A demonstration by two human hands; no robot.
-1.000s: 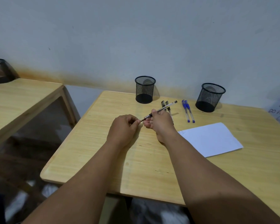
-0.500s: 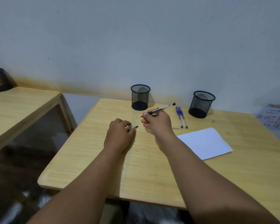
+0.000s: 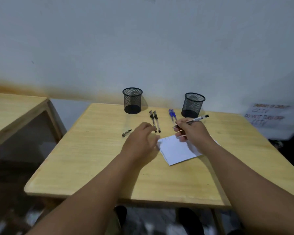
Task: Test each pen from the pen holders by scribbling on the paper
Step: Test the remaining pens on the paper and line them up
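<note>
Dim, bluish light; left hand [image 3: 139, 141] motion-blurred, frame edges smeared and bowed (wide-angle lens).

pen holders [image 3: 132, 100]: I see black mesh
paper [image 3: 176, 150]: white
two pens [image 3: 172, 113]: blue
two more pens [image 3: 155, 119]: black and clear
table [image 3: 92, 150]: light yellow wood

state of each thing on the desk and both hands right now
left pen holder: upright, looks empty
right pen holder: upright, looks empty
black pens: lying capped
blue pens: lying flat
pen cap: off, on desk
paper: flat, faintly marked
right hand: gripping uncapped pen
left hand: open, blurred
</note>
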